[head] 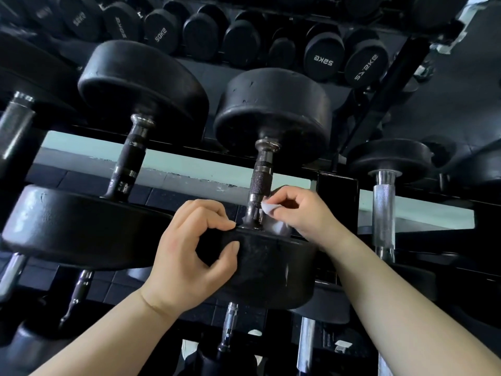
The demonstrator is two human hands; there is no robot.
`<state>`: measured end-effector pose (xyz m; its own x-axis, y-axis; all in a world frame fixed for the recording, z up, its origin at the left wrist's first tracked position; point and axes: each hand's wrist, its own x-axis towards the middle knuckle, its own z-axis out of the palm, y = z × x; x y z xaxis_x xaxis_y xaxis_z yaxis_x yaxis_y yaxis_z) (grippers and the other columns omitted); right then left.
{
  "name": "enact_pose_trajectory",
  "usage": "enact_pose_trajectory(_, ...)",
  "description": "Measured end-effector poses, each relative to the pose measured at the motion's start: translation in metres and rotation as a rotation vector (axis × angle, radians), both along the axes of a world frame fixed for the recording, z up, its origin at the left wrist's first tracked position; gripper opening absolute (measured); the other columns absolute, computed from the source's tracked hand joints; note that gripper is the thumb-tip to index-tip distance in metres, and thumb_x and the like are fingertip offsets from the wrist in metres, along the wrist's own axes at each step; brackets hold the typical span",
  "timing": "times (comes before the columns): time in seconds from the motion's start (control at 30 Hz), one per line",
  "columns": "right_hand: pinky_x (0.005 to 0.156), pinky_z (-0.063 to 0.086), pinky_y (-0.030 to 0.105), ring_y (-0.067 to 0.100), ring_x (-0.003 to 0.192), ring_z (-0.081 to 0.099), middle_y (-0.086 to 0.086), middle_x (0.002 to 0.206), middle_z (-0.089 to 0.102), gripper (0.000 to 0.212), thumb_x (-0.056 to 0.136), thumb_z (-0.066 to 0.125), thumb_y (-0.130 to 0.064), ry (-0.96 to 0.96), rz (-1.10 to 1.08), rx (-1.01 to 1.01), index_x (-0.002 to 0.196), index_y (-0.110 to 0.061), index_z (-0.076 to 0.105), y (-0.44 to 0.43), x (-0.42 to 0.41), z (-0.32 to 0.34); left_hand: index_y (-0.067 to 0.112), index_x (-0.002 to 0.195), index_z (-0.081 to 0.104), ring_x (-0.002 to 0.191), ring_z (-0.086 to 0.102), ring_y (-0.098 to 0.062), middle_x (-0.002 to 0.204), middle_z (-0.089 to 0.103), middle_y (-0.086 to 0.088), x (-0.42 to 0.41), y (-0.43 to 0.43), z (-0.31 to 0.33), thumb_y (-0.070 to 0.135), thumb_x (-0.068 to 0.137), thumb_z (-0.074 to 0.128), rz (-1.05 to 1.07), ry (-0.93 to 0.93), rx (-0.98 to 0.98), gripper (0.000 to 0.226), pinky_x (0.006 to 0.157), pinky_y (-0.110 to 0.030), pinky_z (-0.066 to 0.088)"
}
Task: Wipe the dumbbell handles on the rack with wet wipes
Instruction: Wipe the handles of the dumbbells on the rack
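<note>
A black dumbbell lies on the rack in the middle of the view, its dark knurled handle [260, 183] running away from me between two round heads. My right hand [292, 210] pinches a small white wet wipe [268, 211] against the near end of that handle. My left hand [189, 253] rests on the rim of the near head [273, 270], its fingers curled over the top edge and its thumb against the side.
More black dumbbells sit on either side: one with a dark handle [130, 158] to the left, one with a chrome handle [383, 207] to the right. A mirror behind shows rows of reflected dumbbells [321, 57]. Lower rack tiers hold further chrome handles [306, 346].
</note>
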<state>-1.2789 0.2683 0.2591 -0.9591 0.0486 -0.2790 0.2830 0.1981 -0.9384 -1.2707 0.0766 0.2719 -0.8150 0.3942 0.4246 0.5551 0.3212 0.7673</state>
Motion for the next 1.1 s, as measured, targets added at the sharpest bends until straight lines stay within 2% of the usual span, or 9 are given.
enact_pose_trajectory(0.2, 0.069, 0.042, 0.009, -0.004, 0.074, 0.055, -0.016, 0.076, 0.061, 0.016, 0.081, 0.064, -0.014, 0.103, -0.284, -0.036, 0.072, -0.028, 0.063, 0.003, -0.033, 0.014, 0.024, 0.086, 0.050, 0.089, 0.049, 0.005, 0.100, 0.048, 0.033, 0.001, 0.000, 0.000, 0.025, 0.071, 0.053, 0.006, -0.004, -0.006, 0.015, 0.083, -0.009, 0.038)
enact_pose_trajectory(0.3, 0.070, 0.042, 0.012, -0.001, 0.074, 0.055, -0.014, 0.074, 0.061, 0.017, 0.080, 0.066, -0.015, 0.033, -0.161, 0.036, 0.070, -0.028, 0.062, 0.000, -0.017, 0.013, 0.024, 0.085, 0.050, 0.088, 0.049, 0.005, 0.099, 0.048, 0.033, 0.001, 0.000, 0.000, 0.025, 0.071, 0.053, 0.010, -0.001, -0.004, 0.015, 0.082, -0.008, 0.038)
enact_pose_trajectory(0.4, 0.065, 0.042, 0.004, -0.004, 0.069, 0.053, -0.014, 0.068, 0.059, 0.019, 0.078, 0.068, -0.014, 0.008, -0.048, 0.054, 0.067, -0.027, 0.061, -0.001, -0.007, 0.010, 0.024, 0.085, 0.050, 0.088, 0.048, 0.006, 0.099, 0.048, 0.034, 0.001, 0.000, 0.001, 0.025, 0.071, 0.053, 0.008, -0.002, -0.004, 0.014, 0.081, -0.007, 0.038)
enact_pose_trajectory(0.6, 0.061, 0.041, 0.011, 0.000, 0.067, 0.050, -0.013, 0.072, 0.057, 0.018, 0.083, 0.062, -0.017, 0.126, -0.262, 0.051, 0.068, -0.026, 0.057, 0.005, -0.036, 0.010, 0.024, 0.085, 0.050, 0.089, 0.048, 0.008, 0.099, 0.048, 0.034, 0.001, 0.000, 0.000, 0.025, 0.071, 0.053, 0.011, -0.002, -0.007, 0.014, 0.082, -0.007, 0.037)
enact_pose_trajectory(0.67, 0.062, 0.042, 0.012, -0.002, 0.062, 0.052, -0.014, 0.067, 0.058, 0.018, 0.081, 0.065, -0.019, 0.098, -0.193, 0.052, 0.066, -0.027, 0.059, 0.002, -0.022, 0.007, 0.024, 0.084, 0.050, 0.089, 0.048, 0.007, 0.099, 0.048, 0.035, 0.001, 0.000, 0.000, 0.025, 0.070, 0.053, 0.014, -0.007, -0.007, 0.014, 0.082, -0.007, 0.038)
enact_pose_trajectory(0.8, 0.058, 0.042, 0.004, -0.008, 0.059, 0.054, -0.014, 0.066, 0.058, 0.022, 0.076, 0.069, -0.012, 0.016, -0.042, 0.055, 0.063, -0.027, 0.059, -0.002, -0.001, 0.005, 0.024, 0.083, 0.050, 0.088, 0.049, 0.005, 0.098, 0.048, 0.033, 0.001, 0.000, 0.000, 0.025, 0.070, 0.053, 0.015, -0.016, -0.003, 0.014, 0.081, -0.008, 0.038)
enact_pose_trajectory(0.9, 0.062, 0.042, 0.009, -0.001, 0.067, 0.052, -0.014, 0.070, 0.058, 0.017, 0.079, 0.067, -0.017, 0.060, -0.201, 0.055, 0.065, -0.025, 0.059, 0.001, -0.025, 0.010, 0.023, 0.084, 0.050, 0.088, 0.049, 0.005, 0.098, 0.048, 0.033, 0.001, 0.000, 0.000, 0.025, 0.070, 0.053, 0.013, -0.015, -0.006, 0.014, 0.081, -0.008, 0.039)
enact_pose_trajectory(1.0, 0.059, 0.041, 0.010, -0.001, 0.063, 0.051, -0.013, 0.067, 0.057, 0.017, 0.080, 0.066, -0.019, 0.099, -0.330, 0.044, 0.065, -0.024, 0.059, 0.002, -0.038, 0.011, 0.023, 0.084, 0.050, 0.088, 0.049, 0.005, 0.099, 0.048, 0.033, 0.000, 0.000, 0.000, 0.025, 0.070, 0.054, 0.008, -0.014, -0.008, 0.014, 0.081, -0.008, 0.039)
enact_pose_trajectory(1.1, 0.060, 0.043, 0.008, -0.005, 0.059, 0.053, -0.012, 0.066, 0.059, 0.017, 0.078, 0.068, -0.017, 0.053, -0.166, 0.072, 0.064, -0.023, 0.061, -0.001, -0.015, 0.010, 0.023, 0.084, 0.050, 0.087, 0.049, 0.003, 0.099, 0.048, 0.033, 0.000, -0.001, 0.001, 0.024, 0.070, 0.054, 0.003, -0.015, -0.006, 0.014, 0.080, -0.008, 0.039)
